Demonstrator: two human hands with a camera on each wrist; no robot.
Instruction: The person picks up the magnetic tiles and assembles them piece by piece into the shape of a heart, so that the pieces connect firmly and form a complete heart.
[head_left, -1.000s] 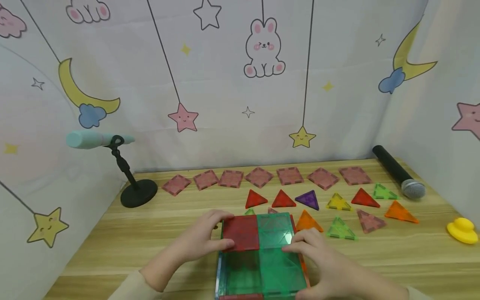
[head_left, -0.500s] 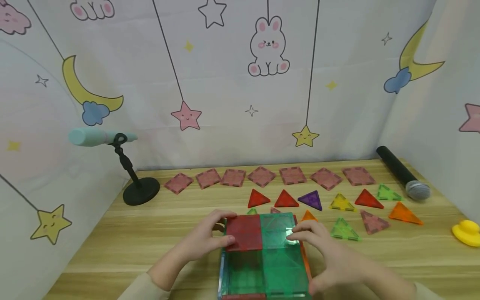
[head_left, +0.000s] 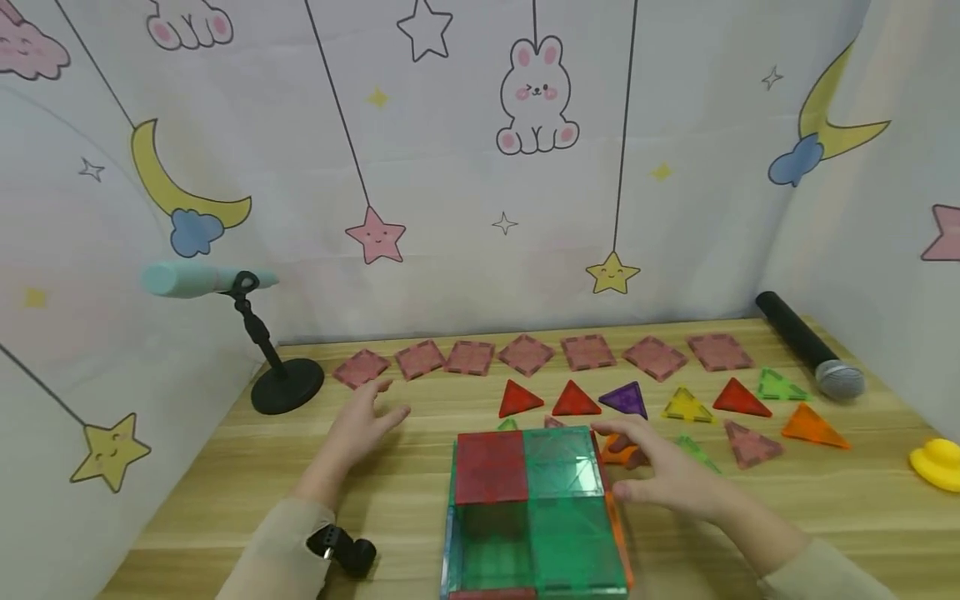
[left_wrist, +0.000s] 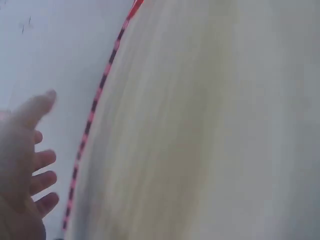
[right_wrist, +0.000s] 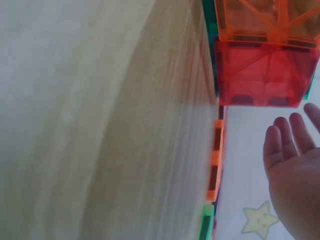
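Note:
A low box built of translucent magnetic tiles stands at the front middle in the head view. Its top has a red square tile (head_left: 491, 468) and two green square tiles (head_left: 576, 546), with a square hole at the near left. My left hand (head_left: 362, 429) hovers left of the box with fingers spread, fingertips just in front of a pink square tile (head_left: 362, 368); it holds nothing. Beside the box's right wall my right hand (head_left: 663, 475) has its fingers extended, with the thumb right at the edge. In the right wrist view, the fingers are near the red side tile (right_wrist: 267, 75).
Several pink square tiles (head_left: 588, 352) line the table's back edge. Triangle tiles, such as a purple one (head_left: 625, 398), lie behind and right of the box. A black microphone (head_left: 806, 342), a yellow rubber toy (head_left: 936, 464) and a mint-coloured microphone on a stand (head_left: 287, 385) flank them.
My left hand has let go of the box's red corner and moved left and back toward the pink tiles. The right hand has slid off the green top to the box's right side.

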